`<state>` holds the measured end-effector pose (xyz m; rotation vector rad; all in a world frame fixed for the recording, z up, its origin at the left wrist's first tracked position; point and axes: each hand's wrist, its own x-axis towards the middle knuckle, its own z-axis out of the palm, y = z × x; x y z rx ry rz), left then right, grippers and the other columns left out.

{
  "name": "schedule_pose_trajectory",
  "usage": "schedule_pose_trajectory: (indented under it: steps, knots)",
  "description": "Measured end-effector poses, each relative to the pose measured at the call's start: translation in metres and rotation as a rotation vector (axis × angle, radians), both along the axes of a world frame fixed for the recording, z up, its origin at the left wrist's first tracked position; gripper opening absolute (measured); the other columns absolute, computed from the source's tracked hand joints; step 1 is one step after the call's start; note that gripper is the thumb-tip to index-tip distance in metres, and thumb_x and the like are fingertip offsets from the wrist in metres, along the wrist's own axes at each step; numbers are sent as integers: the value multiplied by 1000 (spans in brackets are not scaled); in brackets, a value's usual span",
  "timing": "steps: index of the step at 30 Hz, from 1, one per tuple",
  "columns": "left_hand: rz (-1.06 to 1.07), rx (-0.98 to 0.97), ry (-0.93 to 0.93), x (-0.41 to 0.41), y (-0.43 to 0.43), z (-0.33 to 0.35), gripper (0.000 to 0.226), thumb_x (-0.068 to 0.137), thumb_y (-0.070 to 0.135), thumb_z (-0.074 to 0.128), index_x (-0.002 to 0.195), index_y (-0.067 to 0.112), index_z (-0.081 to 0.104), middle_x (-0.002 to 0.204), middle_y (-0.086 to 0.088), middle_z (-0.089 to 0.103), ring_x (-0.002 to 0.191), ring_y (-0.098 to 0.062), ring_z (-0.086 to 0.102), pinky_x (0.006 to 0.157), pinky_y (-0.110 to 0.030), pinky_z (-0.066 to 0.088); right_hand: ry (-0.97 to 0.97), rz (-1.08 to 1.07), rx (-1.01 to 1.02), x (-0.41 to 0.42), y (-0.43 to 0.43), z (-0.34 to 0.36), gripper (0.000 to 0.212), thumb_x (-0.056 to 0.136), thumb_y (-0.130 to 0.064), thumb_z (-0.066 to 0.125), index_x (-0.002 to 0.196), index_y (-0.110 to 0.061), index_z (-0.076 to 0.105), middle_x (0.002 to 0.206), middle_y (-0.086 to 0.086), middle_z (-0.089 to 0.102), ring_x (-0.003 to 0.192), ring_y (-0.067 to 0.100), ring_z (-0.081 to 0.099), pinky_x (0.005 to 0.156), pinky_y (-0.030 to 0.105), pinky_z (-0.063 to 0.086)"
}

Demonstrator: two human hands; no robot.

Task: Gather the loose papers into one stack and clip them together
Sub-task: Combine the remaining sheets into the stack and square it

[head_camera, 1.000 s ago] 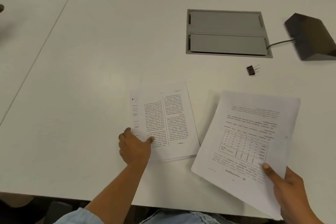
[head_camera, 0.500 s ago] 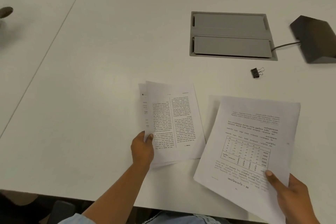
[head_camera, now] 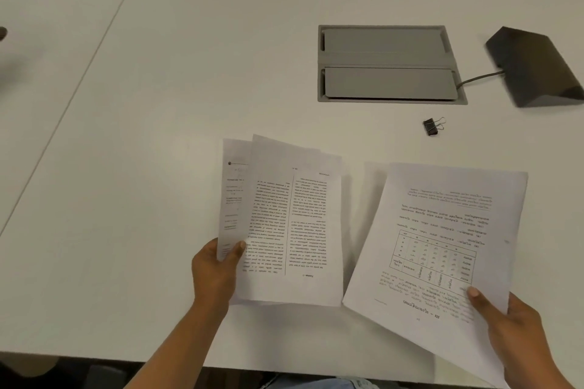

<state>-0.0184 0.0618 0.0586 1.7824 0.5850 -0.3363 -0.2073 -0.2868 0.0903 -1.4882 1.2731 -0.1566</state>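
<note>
My left hand [head_camera: 216,271] grips the lower left edge of a small bundle of printed sheets [head_camera: 290,224], thumb on top, lifted off the white table [head_camera: 158,104]. The sheets in it are fanned and not squared. My right hand [head_camera: 512,328] pinches the lower right corner of another sheet with a table printed on it [head_camera: 442,237], tilted and raised; a further sheet shows behind its left edge. A small black binder clip [head_camera: 431,127] lies on the table beyond both bundles, untouched.
A grey hatch with two lids [head_camera: 387,63] is set into the table behind the clip. A dark wedge-shaped device [head_camera: 537,68] with a cable stands at the far right. The table's front edge [head_camera: 94,357] runs just under my forearms.
My left hand went from pressing the left sheets on the table to gripping their edge and lifting them. The right-hand sheet stays held and has shifted only slightly.
</note>
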Motion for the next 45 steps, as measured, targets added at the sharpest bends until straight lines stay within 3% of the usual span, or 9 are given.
schedule_pose_trajectory:
  steps: [5,10,23,29,32,35,37,41,45]
  knots:
    - [-23,-46,-1,-2,-1,13,20,77,8,81,90,18,70,91,1,75,78,-24,74,56,-26,59,29,-4,-30,0,-9,-3,36,92,-14,62,126,-1,60,85,-6,62,92,36,60,88,44,45]
    - [-46,-149,63,-8,-24,25,32,73,13,84,101,19,69,96,1,77,78,-25,76,66,-42,63,30,12,-1,0,-8,-4,37,92,-14,61,127,0,60,87,-5,63,90,34,61,87,42,45]
    - [-398,-360,113,-30,-61,59,28,99,32,50,109,16,72,107,0,77,99,-20,73,89,-40,56,-63,127,161,27,20,8,22,90,-12,64,111,-11,63,95,-1,71,86,22,68,66,28,49]
    - [-452,-265,74,-35,-69,65,33,101,34,45,100,21,75,99,10,78,91,-9,74,78,-21,56,-91,168,197,32,34,12,25,90,-19,64,114,-14,67,99,-1,76,94,23,70,77,32,51]
    - [-516,-162,52,-34,-68,64,13,91,37,62,98,30,70,104,7,76,90,-9,73,75,-20,57,-117,212,233,34,38,17,20,90,-19,63,109,-18,70,96,-2,79,88,19,74,76,32,53]
    - [-606,17,39,-27,-64,63,43,75,40,81,110,42,55,117,17,60,104,-6,62,88,-29,55,-135,247,266,35,39,21,25,88,-20,63,111,-17,70,100,-2,78,85,14,75,78,32,54]
    - [-579,-199,91,-22,-62,69,58,76,33,82,125,37,53,122,14,65,107,-12,66,91,-37,57,-162,291,290,36,39,23,38,80,-29,66,114,-13,69,99,-1,78,86,14,75,72,27,57]
    - [-473,-681,359,-6,-58,80,45,88,31,69,130,17,60,124,-10,70,112,-33,67,98,-52,51,-216,380,286,41,42,35,75,54,-63,81,110,-15,72,103,5,78,89,19,75,66,21,57]
    - [-536,-676,340,3,-68,79,43,88,32,66,128,18,62,125,-8,69,116,-29,66,102,-49,48,-201,348,315,44,37,41,60,94,-53,36,140,-16,49,136,2,58,124,19,55,101,24,37]
